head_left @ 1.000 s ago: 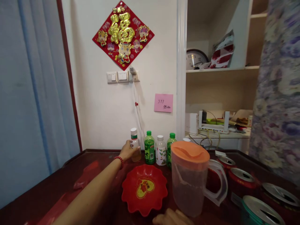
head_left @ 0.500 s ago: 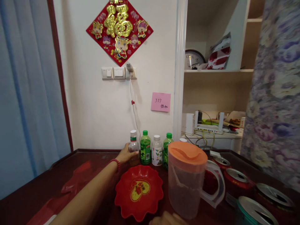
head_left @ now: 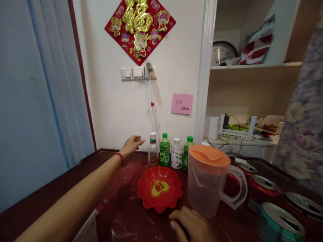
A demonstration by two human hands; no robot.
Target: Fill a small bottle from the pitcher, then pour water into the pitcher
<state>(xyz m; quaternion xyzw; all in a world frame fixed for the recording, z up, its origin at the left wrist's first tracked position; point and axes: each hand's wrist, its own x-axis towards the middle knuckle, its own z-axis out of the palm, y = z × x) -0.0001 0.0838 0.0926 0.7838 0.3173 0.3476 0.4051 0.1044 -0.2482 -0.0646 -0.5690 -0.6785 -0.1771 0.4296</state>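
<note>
My left hand [head_left: 132, 144], a red bead bracelet at its wrist, is open in the air just left of a clear bottle with a white cap [head_left: 153, 151], not touching it. To that bottle's right, in a row, stand a green-capped bottle [head_left: 165, 151], a white-labelled bottle [head_left: 176, 154] and another green-capped bottle [head_left: 186, 154]. At the bottom, my right hand [head_left: 193, 223] rests with loosely bent fingers, nothing visible in it. It lies just below the red scalloped plate [head_left: 143, 191] and the clear pitcher with an orange lid [head_left: 204, 191].
Several opened drink cans, among them a teal one [head_left: 280, 222] and a red one [head_left: 263, 188], stand on the right. Behind them a shelf holds a white router [head_left: 237, 134]. A power cord [head_left: 152, 114] hangs down the wall behind the bottles.
My left hand has let go of the clear bottle and drawn up and left of it. My right hand has come further into view. The camera view has shifted.
</note>
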